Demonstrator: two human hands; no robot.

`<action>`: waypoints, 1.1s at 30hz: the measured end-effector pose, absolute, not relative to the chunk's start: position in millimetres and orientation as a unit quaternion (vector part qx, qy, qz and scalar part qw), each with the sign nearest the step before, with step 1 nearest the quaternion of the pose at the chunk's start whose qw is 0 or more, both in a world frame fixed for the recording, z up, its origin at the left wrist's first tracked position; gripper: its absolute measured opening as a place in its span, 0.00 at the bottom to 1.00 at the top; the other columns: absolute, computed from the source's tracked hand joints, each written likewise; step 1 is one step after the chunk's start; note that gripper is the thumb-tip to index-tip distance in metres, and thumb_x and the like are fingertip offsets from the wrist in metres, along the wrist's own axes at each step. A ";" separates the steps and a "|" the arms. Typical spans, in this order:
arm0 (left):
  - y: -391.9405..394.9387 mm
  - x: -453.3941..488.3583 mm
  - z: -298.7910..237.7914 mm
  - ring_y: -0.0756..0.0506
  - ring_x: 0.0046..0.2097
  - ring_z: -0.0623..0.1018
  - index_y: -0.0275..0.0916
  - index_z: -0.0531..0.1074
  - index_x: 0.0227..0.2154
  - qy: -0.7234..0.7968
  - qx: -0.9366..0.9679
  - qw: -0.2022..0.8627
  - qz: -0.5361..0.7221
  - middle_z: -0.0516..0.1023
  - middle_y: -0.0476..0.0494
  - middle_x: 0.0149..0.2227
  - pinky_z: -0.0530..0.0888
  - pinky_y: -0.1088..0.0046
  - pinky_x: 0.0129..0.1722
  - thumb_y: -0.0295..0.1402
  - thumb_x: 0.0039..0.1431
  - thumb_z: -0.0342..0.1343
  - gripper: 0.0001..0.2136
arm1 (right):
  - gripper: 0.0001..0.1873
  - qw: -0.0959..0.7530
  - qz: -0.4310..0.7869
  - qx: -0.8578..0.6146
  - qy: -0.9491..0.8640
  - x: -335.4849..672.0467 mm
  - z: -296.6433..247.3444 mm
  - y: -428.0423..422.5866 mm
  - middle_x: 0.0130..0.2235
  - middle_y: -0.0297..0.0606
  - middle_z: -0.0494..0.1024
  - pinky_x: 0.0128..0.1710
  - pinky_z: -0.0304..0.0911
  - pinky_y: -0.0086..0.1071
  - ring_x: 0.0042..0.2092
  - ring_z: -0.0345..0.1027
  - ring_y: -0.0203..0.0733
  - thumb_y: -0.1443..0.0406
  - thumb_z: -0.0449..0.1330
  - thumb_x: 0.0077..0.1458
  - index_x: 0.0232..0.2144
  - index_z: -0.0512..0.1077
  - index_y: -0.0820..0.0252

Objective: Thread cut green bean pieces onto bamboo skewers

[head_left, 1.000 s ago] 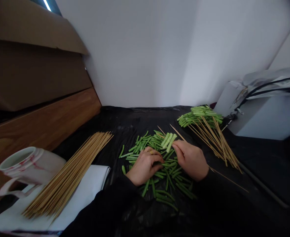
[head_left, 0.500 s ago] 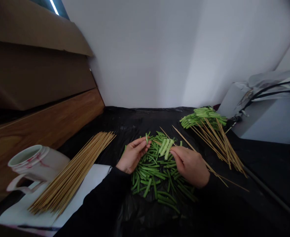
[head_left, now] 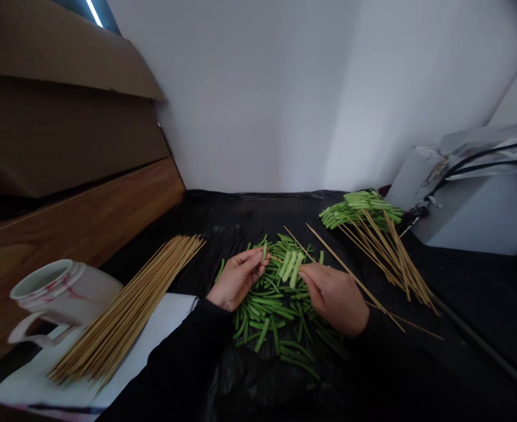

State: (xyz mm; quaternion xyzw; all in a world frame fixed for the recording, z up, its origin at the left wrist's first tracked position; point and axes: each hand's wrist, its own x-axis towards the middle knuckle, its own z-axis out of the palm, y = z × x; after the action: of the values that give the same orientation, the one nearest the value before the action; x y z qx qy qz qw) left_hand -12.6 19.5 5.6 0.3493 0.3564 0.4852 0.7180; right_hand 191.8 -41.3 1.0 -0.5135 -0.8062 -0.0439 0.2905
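1. The fingers [head_left: 258, 257] of the left hand [head_left: 236, 280] pinch a short, slim green stem piece [head_left: 265, 252], holding it raised above the pile, roughly upright.
2. The fingers of the right hand [head_left: 337, 300] are closed on a thin, pale wooden skewer [head_left: 275, 258] beside a row of short, light-green stem pieces [head_left: 290, 268] threaded on it side by side. Its bare end points at the piece in the left hand; whether it has pierced that piece is too small to tell.
3. Below both hands, a loose pile of short, dark-green cut stems [head_left: 265, 308] spreads in many directions over a wrinkled black plastic sheet [head_left: 241, 214].
4. Just behind and beside the right hand, a long, pale wooden stick [head_left: 335, 253] lies aslant, with a thinner one [head_left: 294, 238] near it.
5. Farther to the right, a heap of light-green stem rows [head_left: 361, 208] rests on the sheet, with bare tan wooden sticks [head_left: 399, 261] fanning out from it towards the person.
6. To the left, a thick bundle of straight tan wooden sticks [head_left: 131, 310] lies across a flat white sheet [head_left: 170, 313], near a white mug with red streaks [head_left: 87, 293].
7. Outermost stand a large brown cardboard box [head_left: 65, 129] at left, a plain white wall [head_left: 262, 94] behind, and a pale grey box [head_left: 482, 217] with black cables [head_left: 496, 158] at right.
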 end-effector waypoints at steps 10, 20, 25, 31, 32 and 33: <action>17.5 -11.4 6.6 0.54 0.33 0.76 0.33 0.78 0.36 0.356 0.351 0.721 0.480 0.80 0.43 0.33 0.73 0.82 0.34 0.27 0.49 0.65 0.10 | 0.13 0.281 -0.044 -0.518 -0.807 191.1 0.8 -41.8 0.33 0.37 0.75 0.36 0.55 0.29 0.35 0.68 0.37 0.69 0.45 0.62 0.36 0.70 0.60; 17.6 -11.5 7.7 0.54 0.33 0.76 0.33 0.79 0.33 0.371 0.352 0.708 0.487 0.80 0.43 0.32 0.73 0.82 0.34 0.26 0.45 0.67 0.10 | 0.13 0.273 -0.045 -0.521 -0.808 191.1 0.5 -41.6 0.33 0.37 0.75 0.34 0.54 0.29 0.35 0.67 0.37 0.69 0.46 0.61 0.35 0.70 0.60; 18.8 -12.2 6.9 0.54 0.33 0.77 0.33 0.79 0.32 0.375 0.352 0.703 0.491 0.81 0.44 0.30 0.73 0.81 0.35 0.26 0.42 0.68 0.10 | 0.13 0.272 -0.048 -0.523 -0.806 190.0 1.1 -42.5 0.32 0.37 0.75 0.34 0.54 0.29 0.35 0.67 0.37 0.69 0.46 0.61 0.35 0.70 0.60; 18.9 -12.4 4.0 0.54 0.32 0.77 0.33 0.79 0.32 0.379 0.356 0.704 0.483 0.81 0.44 0.30 0.72 0.81 0.35 0.25 0.42 0.68 0.10 | 0.12 0.272 -0.048 -0.522 -0.807 188.2 -0.5 -43.3 0.31 0.36 0.74 0.33 0.53 0.29 0.33 0.67 0.36 0.69 0.46 0.61 0.34 0.70 0.59; 18.5 -12.3 4.0 0.54 0.31 0.76 0.32 0.79 0.32 0.378 0.354 0.708 0.480 0.81 0.44 0.30 0.72 0.81 0.35 0.25 0.42 0.68 0.11 | 0.12 0.273 -0.047 -0.521 -0.807 188.0 -0.9 -43.4 0.31 0.36 0.74 0.33 0.54 0.29 0.33 0.67 0.36 0.69 0.46 0.61 0.34 0.70 0.59; 18.1 -12.2 4.2 0.54 0.31 0.76 0.32 0.79 0.32 0.377 0.351 0.712 0.477 0.81 0.44 0.30 0.71 0.81 0.34 0.24 0.42 0.68 0.11 | 0.12 0.275 -0.046 -0.520 -0.807 187.9 -1.2 -43.3 0.31 0.36 0.74 0.33 0.54 0.29 0.33 0.67 0.37 0.69 0.46 0.61 0.34 0.70 0.59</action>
State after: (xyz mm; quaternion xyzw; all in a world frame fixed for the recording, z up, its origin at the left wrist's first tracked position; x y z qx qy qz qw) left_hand -12.2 18.1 4.2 0.3511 0.3772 0.4766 0.7123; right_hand 187.9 -43.3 -1.2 -0.5200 -0.8074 -0.0464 0.2748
